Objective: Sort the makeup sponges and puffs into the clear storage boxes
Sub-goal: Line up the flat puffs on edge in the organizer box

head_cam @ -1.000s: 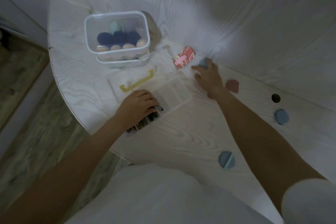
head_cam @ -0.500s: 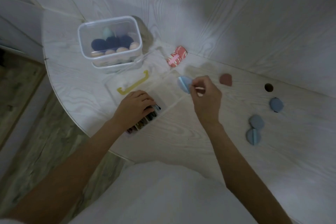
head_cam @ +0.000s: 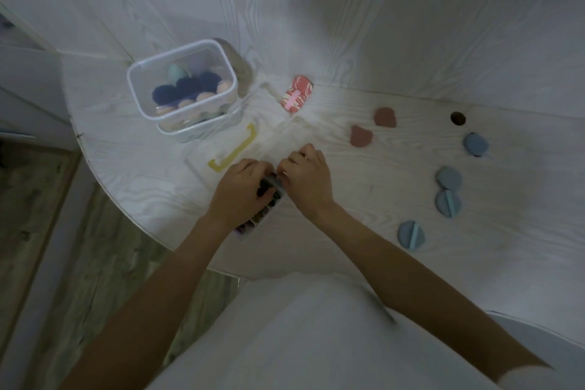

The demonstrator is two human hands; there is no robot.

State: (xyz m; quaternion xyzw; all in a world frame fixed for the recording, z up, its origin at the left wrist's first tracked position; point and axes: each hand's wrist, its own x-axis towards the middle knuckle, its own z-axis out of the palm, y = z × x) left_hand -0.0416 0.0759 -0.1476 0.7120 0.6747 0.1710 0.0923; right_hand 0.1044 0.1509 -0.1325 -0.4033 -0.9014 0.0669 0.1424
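Head view, looking down on a pale wood-grain worktop (head_cam: 364, 199) — we have both hands at the near end of a flat clear case with a yellow handle (head_cam: 234, 149). Our left hand (head_cam: 240, 190) lies curled over the row of small dark pieces in the case's near compartments (head_cam: 256, 218), fingers bent down onto them. Our right hand (head_cam: 308, 177) meets it from the other side, fingertips pinched close together at the case's edge; what, if anything, that grip is clamped on we cannot tell, since the fingers hide it.

We judge the step in hand to be seating or tidying pieces in this flat case. Much of the sorting remains. Four blue round puffs (head_cam: 448, 179) lie well apart from the case on our right, two of them touching, and two dark red puffs (head_cam: 361, 136) sit nearer. A red marbled puff with a pink strap (head_cam: 296, 98) rests by the wall. The lidded clear box (head_cam: 182, 95) at the back already holds navy, peach and mint sponges.

The next move likely calls for freeing the right hand and reaching for the nearest red puff — while the left steadies the case.

No brand, label or writing is readable anywhere; the light is dim.
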